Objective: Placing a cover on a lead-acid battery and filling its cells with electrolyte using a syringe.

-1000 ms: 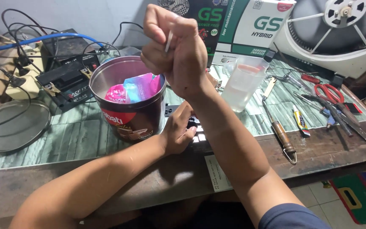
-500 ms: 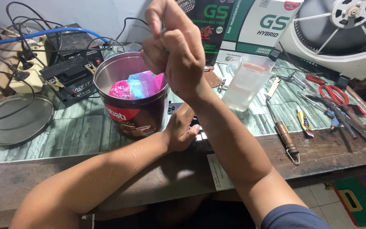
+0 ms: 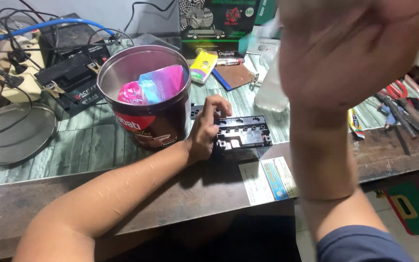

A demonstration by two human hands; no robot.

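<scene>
Beside the round tin (image 3: pixel 146 104) on its right, my left hand (image 3: pixel 207 128) gripping the small black battery (image 3: pixel 241 132), my right hand (image 3: pixel 350 48) raised above it, blurred, grip impossible to tell.

Colours everywhere here: dark brown and red tin (image 3: pixel 147 127) with a silver inside, holding pink and blue-to-magenta packets (image 3: pixel 158 85). Black battery (image 3: pixel 241 132) just right of it, with white bits on top. Far back, a green and black box (image 3: pixel 217 22) with a checkered patch. Table (image 3: pixel 73 145) top is greenish wood-grain; red-handled scissors (image 3: pixel 397 90) on the right.
</scene>
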